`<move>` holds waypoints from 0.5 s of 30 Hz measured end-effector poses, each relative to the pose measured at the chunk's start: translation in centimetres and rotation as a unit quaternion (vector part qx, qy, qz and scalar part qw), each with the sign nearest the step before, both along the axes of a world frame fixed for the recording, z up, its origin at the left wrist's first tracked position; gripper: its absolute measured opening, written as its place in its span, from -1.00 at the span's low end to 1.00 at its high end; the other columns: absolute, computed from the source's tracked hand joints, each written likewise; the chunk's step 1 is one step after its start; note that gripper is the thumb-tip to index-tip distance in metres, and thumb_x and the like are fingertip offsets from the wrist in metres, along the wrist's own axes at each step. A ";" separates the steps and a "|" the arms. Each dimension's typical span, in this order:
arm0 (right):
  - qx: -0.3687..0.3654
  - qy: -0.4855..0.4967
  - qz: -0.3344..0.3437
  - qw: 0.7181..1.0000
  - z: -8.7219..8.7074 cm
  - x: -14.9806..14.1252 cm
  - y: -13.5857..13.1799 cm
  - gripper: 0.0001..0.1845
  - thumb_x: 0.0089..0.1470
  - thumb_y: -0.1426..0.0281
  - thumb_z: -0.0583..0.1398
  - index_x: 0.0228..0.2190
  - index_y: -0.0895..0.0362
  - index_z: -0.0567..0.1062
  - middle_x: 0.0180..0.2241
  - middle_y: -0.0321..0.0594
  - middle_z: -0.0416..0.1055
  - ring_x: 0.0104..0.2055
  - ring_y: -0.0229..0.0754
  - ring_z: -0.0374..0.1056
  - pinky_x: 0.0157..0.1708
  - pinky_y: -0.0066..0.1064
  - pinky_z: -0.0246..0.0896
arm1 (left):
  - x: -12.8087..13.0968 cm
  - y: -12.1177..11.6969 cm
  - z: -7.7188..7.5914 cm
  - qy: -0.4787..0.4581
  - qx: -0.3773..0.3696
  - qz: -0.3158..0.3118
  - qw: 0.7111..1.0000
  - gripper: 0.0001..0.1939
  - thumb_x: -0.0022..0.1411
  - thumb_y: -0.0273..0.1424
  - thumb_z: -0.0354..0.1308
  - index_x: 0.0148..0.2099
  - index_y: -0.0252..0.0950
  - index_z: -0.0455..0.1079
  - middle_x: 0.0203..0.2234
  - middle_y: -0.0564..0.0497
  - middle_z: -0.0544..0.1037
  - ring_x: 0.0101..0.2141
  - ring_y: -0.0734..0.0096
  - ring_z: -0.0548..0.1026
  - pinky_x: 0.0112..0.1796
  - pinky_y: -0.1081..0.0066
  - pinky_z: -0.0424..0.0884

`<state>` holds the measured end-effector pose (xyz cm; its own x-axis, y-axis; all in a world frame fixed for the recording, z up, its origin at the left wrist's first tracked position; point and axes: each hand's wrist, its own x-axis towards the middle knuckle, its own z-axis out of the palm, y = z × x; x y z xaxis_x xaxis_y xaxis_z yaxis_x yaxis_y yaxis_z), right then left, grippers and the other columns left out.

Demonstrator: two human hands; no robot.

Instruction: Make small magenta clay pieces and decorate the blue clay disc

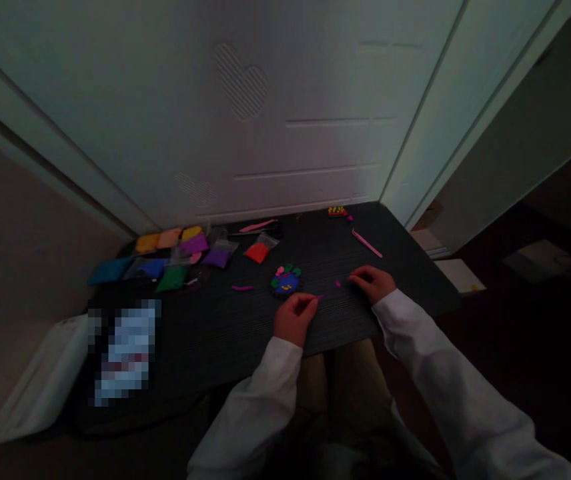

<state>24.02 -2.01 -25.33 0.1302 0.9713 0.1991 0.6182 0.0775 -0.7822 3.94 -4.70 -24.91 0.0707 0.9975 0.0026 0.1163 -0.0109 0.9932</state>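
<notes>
My left hand is closed in a pinch on a small piece of purple clay, whose tip sticks out past the fingertips. To the right, my right hand also has thumb and finger pressed together; what they hold, if anything, is too small to make out. Between the two hands a little purple clay bit lies on the dark table. Just beyond my left hand sits a round blue clay piece with green, pink and yellow parts on it. A thin purple clay strip rests to its left.
Several bags of coloured clay, among them a green bag and a red bag, cover the table's left and back. Pink tweezers lie at the right. A red and yellow clay piece is near the back edge, by the white panel.
</notes>
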 end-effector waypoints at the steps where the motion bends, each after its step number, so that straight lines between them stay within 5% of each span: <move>1: 0.003 -0.014 0.002 1.000 0.0 -0.1 0.0 -0.72 -0.27 0.17 0.10 -0.56 0.13 0.37 -0.59 -0.34 0.30 -0.54 -0.35 0.19 -0.51 -0.50 0.09 | 0.0 0.0 0.1 0.002 -0.003 0.003 1.000 -0.81 -0.12 -0.32 0.06 -0.43 -0.33 0.31 -0.56 0.07 0.38 -0.51 0.56 0.31 -0.46 0.55 0.22; 9: 0.011 -0.155 0.015 0.988 -0.6 -0.4 0.4 -0.65 -0.19 0.09 0.01 -0.61 0.12 0.34 -0.63 -0.33 0.26 -0.58 -0.35 0.16 -0.58 -0.52 0.04 | 0.0 0.1 -0.2 0.013 0.009 -0.001 1.000 -0.81 -0.10 -0.31 0.05 -0.43 -0.32 0.31 -0.55 0.07 0.38 -0.49 0.54 0.31 -0.44 0.53 0.22; 15: 0.032 -0.233 0.066 0.970 -1.2 -0.3 0.9 -0.71 -0.10 0.18 -0.03 -0.47 0.08 0.39 -0.47 -0.29 0.32 -0.43 -0.30 0.21 -0.43 -0.49 0.08 | -0.1 0.0 -0.2 0.011 0.010 -0.004 1.000 -0.82 -0.11 -0.31 0.05 -0.44 -0.32 0.30 -0.56 0.09 0.38 -0.50 0.56 0.30 -0.44 0.55 0.21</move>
